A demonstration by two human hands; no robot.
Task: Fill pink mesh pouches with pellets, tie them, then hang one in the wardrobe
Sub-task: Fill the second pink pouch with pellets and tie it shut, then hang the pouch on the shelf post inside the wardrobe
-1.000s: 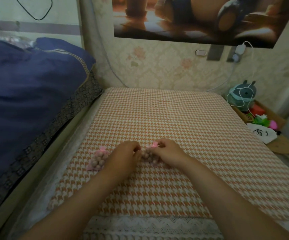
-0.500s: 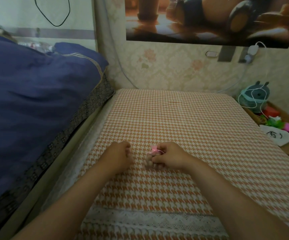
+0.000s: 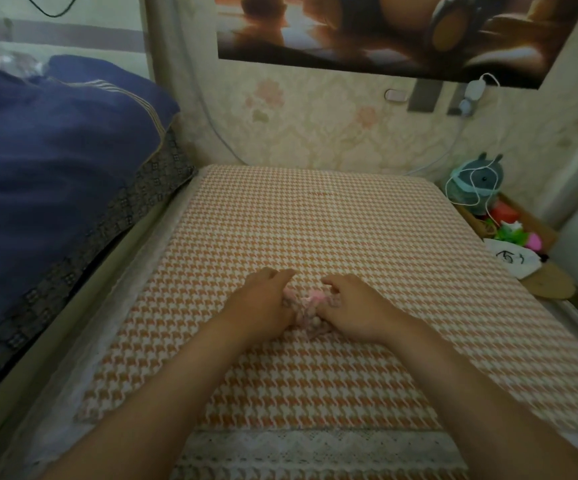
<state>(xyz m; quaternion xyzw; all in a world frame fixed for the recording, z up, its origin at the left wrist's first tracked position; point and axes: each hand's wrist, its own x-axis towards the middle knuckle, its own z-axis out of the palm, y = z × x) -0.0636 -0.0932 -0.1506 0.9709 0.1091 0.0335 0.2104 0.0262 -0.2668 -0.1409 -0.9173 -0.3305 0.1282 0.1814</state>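
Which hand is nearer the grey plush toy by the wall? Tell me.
Right. The grey plush toy sits far right by the wall; the right hand grips the pink mesh pouch on that side, the left hand on the far side.

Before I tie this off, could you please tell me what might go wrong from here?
1. Both the left hand and right hand hold the pink mesh pouch of brownish pellets; if its neck slips loose, pellets may spill.
2. Loose pellets would likely be hard to spot on the orange-and-white houndstooth cloth.
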